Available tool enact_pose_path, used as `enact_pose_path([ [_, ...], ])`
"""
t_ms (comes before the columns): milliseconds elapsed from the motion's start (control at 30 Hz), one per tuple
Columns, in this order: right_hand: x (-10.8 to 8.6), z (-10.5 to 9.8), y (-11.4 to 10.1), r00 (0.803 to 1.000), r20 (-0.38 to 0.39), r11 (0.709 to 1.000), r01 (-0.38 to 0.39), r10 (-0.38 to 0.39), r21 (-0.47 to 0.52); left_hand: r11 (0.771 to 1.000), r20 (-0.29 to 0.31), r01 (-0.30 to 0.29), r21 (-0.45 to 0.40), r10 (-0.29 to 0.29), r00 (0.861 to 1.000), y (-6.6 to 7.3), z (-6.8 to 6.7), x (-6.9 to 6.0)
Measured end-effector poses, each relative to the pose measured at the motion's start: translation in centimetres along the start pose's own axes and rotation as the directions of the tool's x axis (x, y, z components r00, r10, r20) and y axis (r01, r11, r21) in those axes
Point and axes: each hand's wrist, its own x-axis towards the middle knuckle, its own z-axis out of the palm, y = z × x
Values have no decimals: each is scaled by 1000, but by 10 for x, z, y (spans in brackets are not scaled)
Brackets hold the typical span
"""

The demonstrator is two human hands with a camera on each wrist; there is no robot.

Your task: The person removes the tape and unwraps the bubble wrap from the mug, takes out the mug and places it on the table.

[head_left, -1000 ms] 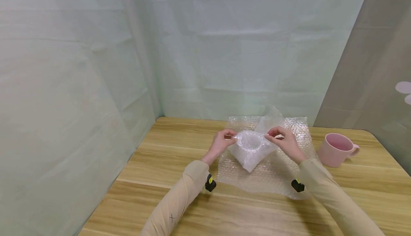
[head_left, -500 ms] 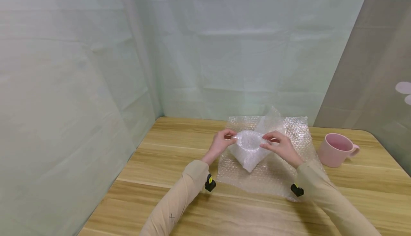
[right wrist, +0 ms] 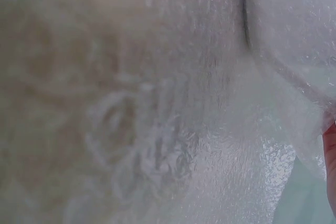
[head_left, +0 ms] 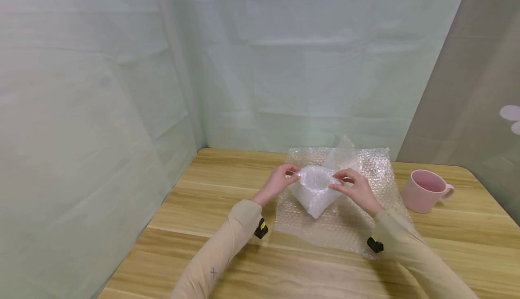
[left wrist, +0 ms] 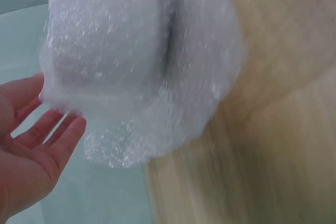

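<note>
A round-rimmed thing wrapped in bubble wrap (head_left: 315, 199) stands on the table, its own kind hidden by the layers. My left hand (head_left: 279, 180) pinches the wrap at the left of the rim between thumb and fingers. On the opposite side, my right hand (head_left: 356, 189) pinches the wrap beside the rim. Close up in the left wrist view, the left hand (left wrist: 39, 153) has its thumb and fingers at the edge of the bubble wrap (left wrist: 107, 40). Only a finger of the right hand (right wrist: 330, 156) shows at the edge of the right wrist view.
A flat sheet of bubble wrap (head_left: 321, 235) lies beneath the bundle, with a loose flap (head_left: 343, 152) rising behind. To the right stands a pink mug (head_left: 422, 195), handle turned right. Pale cloth (head_left: 308, 73) hangs behind the wooden table (head_left: 195, 217).
My right hand has shifted a little left, closer to the rim, and its fingers have taken a new hold on the wrap. The left hand keeps its place at the rim.
</note>
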Motion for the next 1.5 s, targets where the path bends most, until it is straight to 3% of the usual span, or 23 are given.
enact_pose_path([
  [133, 0, 0, 1, 1000, 3, 1000, -3, 3, -2, 1000, 80, -12, 12, 11, 997, 0, -7, 2],
  [233, 0, 0, 0, 1000, 1, 1000, -21, 21, 6, 998, 114, -61, 14, 59, 992, -1, -11, 4],
  [400, -1, 1, 8, 999, 2, 999, -49, 49, 12, 976, 114, -187, 113, 174, 978, 0, -12, 7],
  [533, -1, 2, 27, 996, 7, 996, -85, 85, -5, 951, 96, -237, 198, 222, 970, 2, -11, 9],
  [667, -1, 3, 41, 994, -3, 994, -105, 105, -9, 948, 74, -225, 224, 213, 974, 4, -9, 11],
  [833, 0, 4, 43, 996, -28, 996, -85, 85, 7, 948, 3, -183, 260, 189, 982, 6, -8, 15],
  [1067, 0, 5, 44, 995, -27, 995, -100, 100, -3, 983, -114, -89, 164, 108, 988, 4, -11, 20],
  [1200, 0, 4, 32, 997, -23, 997, -79, 80, 12, 990, -183, -47, 129, 71, 981, 0, -13, 19],
  [1333, -1, 3, 13, 998, -19, 998, -60, 60, 33, 987, -262, -47, 151, 86, 961, 0, -13, 15],
  [1400, -1, 3, 6, 998, -18, 998, -61, 61, 29, 983, -273, -62, 173, 108, 956, 0, -13, 13],
  [1500, -1, 3, 5, 997, -20, 997, -69, 70, 21, 980, -224, -90, 180, 130, 966, 1, -11, 10],
])
